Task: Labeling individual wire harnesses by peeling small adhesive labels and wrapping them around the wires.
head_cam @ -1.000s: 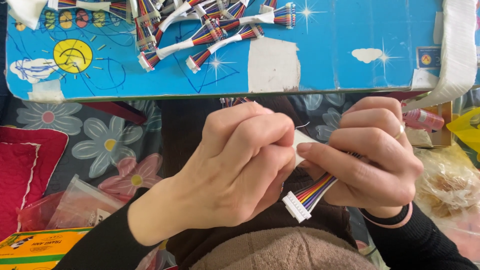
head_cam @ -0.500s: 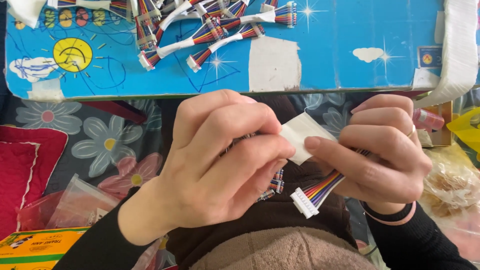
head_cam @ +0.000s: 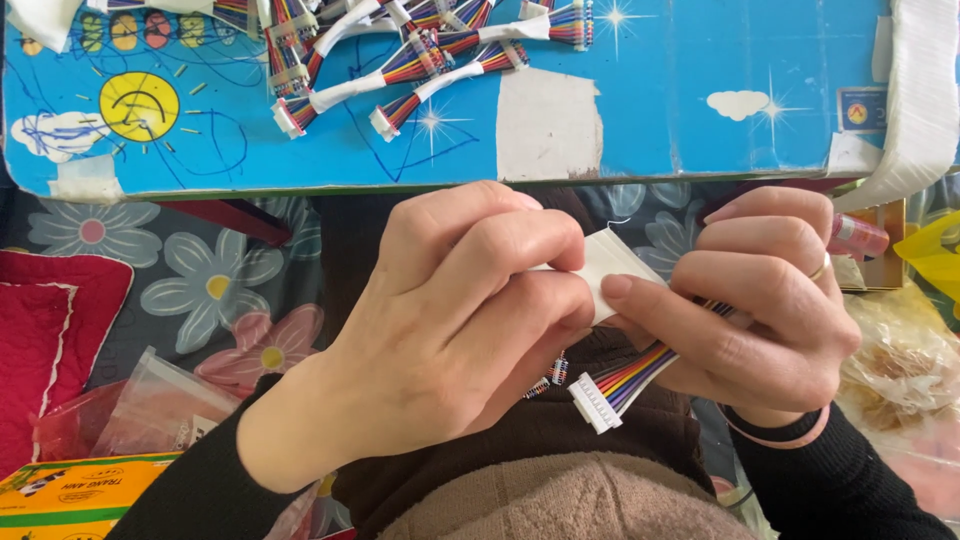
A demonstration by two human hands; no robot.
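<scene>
My left hand (head_cam: 455,320) and my right hand (head_cam: 760,310) meet in front of my chest, below the edge of a blue table (head_cam: 700,90). Between them is a rainbow ribbon cable (head_cam: 635,375) ending in a white connector (head_cam: 595,403). My right hand grips the cable. The fingers of both hands pinch a strip of white tape (head_cam: 607,270) lying over the cable. A second small connector end (head_cam: 552,375) peeks out under my left palm.
A pile of taped rainbow cables (head_cam: 400,50) lies on the blue table at the top. A roll of white tape (head_cam: 915,100) hangs at its right edge. Floral fabric (head_cam: 215,285), a red cushion (head_cam: 50,330), clear bags (head_cam: 140,410) and an orange box (head_cam: 70,490) lie left.
The white tape has come into view between my fingers and now lies folded over the cable. The connector has dropped a little lower and to the right.
</scene>
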